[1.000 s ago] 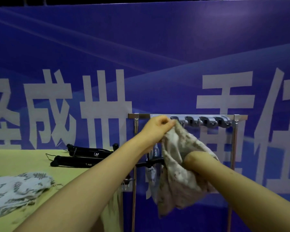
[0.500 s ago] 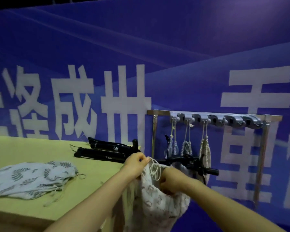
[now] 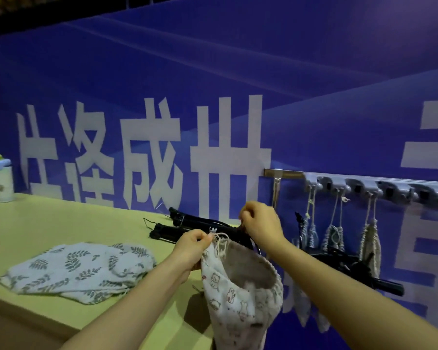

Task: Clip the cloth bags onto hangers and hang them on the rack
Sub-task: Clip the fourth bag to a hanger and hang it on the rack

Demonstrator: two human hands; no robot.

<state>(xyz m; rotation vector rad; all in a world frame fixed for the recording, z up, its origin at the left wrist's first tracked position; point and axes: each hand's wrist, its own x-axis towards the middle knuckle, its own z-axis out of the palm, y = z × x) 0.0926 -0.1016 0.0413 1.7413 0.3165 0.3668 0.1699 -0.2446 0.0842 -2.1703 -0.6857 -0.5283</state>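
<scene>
My left hand (image 3: 192,248) pinches the frayed rim of a white cloth bag (image 3: 238,304) printed with small animals. The bag hangs open-mouthed off the table's right edge. My right hand (image 3: 261,226) is just above the bag's far rim, its fingers closed at the near end of the black hangers (image 3: 187,227) lying on the table. Its fingertips hide exactly what they grip. The metal rack rail (image 3: 283,173) with grey hooks (image 3: 364,186) is to the right. Several bags hang from the hooks by drawstrings, with a black hanger (image 3: 352,270) among them.
Leaf-print cloth bags (image 3: 81,269) lie in a pile on the yellow-green table (image 3: 48,223). A bottle (image 3: 0,180) stands at the table's far left. A blue banner wall runs right behind the table and the rack.
Both hands came down from the rack to the table's edge with the animal-print bag. The bag's mouth now gapes open. My right hand left the bag and rose to the hangers.
</scene>
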